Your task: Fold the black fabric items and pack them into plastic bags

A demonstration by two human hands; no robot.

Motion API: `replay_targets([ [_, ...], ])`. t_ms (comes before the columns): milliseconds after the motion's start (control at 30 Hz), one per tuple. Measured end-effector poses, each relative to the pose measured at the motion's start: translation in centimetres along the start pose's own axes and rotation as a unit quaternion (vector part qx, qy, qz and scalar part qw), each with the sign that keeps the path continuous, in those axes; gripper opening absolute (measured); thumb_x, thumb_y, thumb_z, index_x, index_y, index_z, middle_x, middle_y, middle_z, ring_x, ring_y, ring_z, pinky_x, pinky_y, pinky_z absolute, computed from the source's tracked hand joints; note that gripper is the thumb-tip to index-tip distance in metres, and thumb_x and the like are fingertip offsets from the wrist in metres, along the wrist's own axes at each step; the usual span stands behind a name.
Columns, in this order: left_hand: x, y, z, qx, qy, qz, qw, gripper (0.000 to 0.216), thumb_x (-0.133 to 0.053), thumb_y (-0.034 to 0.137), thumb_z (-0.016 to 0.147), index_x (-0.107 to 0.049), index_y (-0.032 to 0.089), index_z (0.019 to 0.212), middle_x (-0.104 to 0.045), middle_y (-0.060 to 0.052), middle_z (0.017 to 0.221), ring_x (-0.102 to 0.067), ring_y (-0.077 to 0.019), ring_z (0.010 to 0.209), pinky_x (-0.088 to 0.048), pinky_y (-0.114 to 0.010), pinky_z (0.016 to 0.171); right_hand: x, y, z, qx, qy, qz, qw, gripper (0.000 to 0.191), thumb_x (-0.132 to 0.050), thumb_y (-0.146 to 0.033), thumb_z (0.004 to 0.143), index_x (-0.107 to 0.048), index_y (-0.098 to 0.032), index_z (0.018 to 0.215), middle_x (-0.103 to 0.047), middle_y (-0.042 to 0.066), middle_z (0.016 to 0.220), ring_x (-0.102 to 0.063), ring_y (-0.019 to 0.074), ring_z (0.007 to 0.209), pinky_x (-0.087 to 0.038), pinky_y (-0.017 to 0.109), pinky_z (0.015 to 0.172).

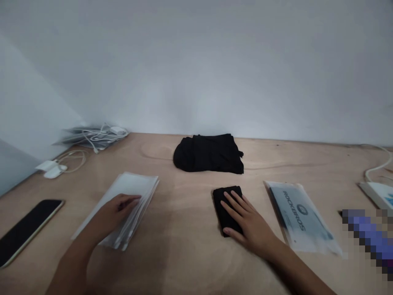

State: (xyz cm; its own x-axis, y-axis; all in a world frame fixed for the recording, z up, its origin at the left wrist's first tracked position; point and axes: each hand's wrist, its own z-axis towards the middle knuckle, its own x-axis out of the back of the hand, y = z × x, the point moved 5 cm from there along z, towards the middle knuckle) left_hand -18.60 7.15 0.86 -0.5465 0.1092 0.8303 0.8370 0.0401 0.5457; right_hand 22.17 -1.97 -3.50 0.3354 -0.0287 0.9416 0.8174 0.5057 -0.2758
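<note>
Hands (112, 215) (253, 227) at folded black cloth (226, 220) (compact, rectangular) and translucent bags (132, 186).

1. The right hand (250, 225) is covering part of the folded black cloth (228, 221).
2. The left hand (112, 213) is hiding part of the translucent bags (132, 185).
3. The left edge is cropping the phone (29, 229); the right, the white box (379, 194).
4. Pixelation is masking a purple object (368, 231), near right.

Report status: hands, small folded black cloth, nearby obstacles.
Left hand over translucent bags, grip unclear. Right hand spread on small folded black cloth. ROCKBROS pouch to its right, larger black cloth beyond, neither touching it.
</note>
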Motion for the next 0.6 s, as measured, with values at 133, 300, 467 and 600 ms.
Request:
replay_targets([
  [133, 0.1, 0.3, 0.1, 0.012, 0.021, 0.025, 0.999, 0.045, -0.052, 0.06, 0.074, -0.073, 0.024, 0.09, -0.079, -0.009, 0.091, -0.073, -0.034, 0.087, -0.055, -0.043, 0.081, 0.0, 0.0, 0.0, -0.012, 0.002, 0.01, 1.0, 0.072, -0.066, -0.044, 0.095, -0.035, -0.029, 0.158, -0.032, 0.007, 0.164, -0.024, 0.0335, 0.153, -0.031, 0.062, 0.12],
  [300, -0.8, 5.1, -0.8, -0.016, 0.048, -0.013, 0.999, 0.043, -0.053, 0.054, 0.078, -0.07, 0.024, 0.103, -0.075, -0.002, 0.077, -0.072, -0.0261, 0.073, -0.053, -0.034, 0.067, -0.1, -0.1, 0.2, -0.014, -0.008, -0.003, 1.0, 0.069, -0.064, -0.046, 0.096, -0.039, -0.026, 0.157, -0.031, 0.008, 0.164, -0.023, 0.0331, 0.153, -0.03, 0.062, 0.12],
  [467, -7.6, 13.0, -1.8, -0.111, -0.046, -0.14, 0.983, 0.023, -0.05, 0.034, 0.09, -0.067, 0.023, 0.101, -0.063, 0.005, 0.056, -0.063, -0.0162, 0.049, -0.05, -0.025, 0.05, -0.3, -0.2, 0.3, -0.015, -0.008, -0.006, 1.0, 0.068, -0.062, -0.046, 0.097, -0.039, -0.025, 0.157, -0.032, 0.009, 0.164, -0.024, 0.0328, 0.153, -0.031, 0.062, 0.119],
  [600, -12.1, 16.3, -2.3, -0.215, -0.082, -0.139, 0.963, 0.022, -0.052, 0.025, 0.091, -0.07, 0.022, 0.102, -0.069, -0.002, 0.079, -0.067, -0.0174, 0.067, -0.058, -0.03, 0.063, 0.4, -0.4, 0.2, -0.007, 0.01, -0.001, 1.0, 0.068, -0.065, -0.042, 0.095, -0.041, -0.022, 0.156, -0.032, 0.013, 0.164, -0.026, 0.0341, 0.152, -0.032, 0.062, 0.118],
])
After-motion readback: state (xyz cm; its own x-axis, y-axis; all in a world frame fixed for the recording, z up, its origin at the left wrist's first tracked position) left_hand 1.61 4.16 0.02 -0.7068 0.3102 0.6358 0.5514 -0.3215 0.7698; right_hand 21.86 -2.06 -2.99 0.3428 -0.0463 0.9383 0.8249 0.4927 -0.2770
